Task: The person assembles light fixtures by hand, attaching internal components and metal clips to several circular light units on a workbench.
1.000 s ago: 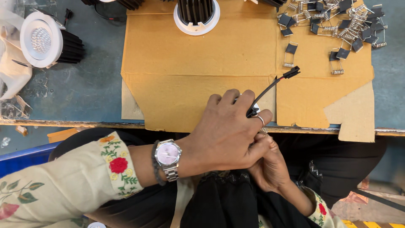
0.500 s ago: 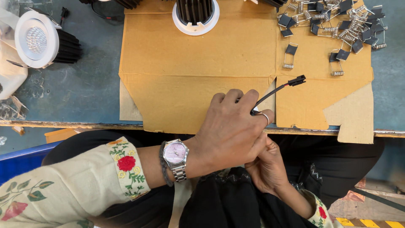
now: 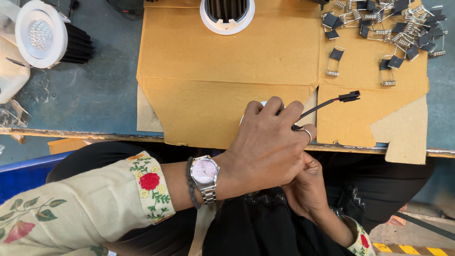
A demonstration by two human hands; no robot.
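Here the left hand (image 3: 265, 147) clamps a mostly hidden white downlight (image 3: 262, 104) at the table edge; the right hand (image 3: 305, 189) grips beneath. Its dangling black connector lead (image 3: 332, 101) could snag.

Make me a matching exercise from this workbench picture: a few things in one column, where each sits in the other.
Things:
1. White round lamp with black fins
2. Pile of spring clips
3. Black cable with plug
4. Wristwatch

Places:
A. far right of the cardboard
B. sticking out from under the left hand
C. on the left wrist
D. on the blue table, far left

Pairs: 1-D, 2-A, 3-B, 4-C
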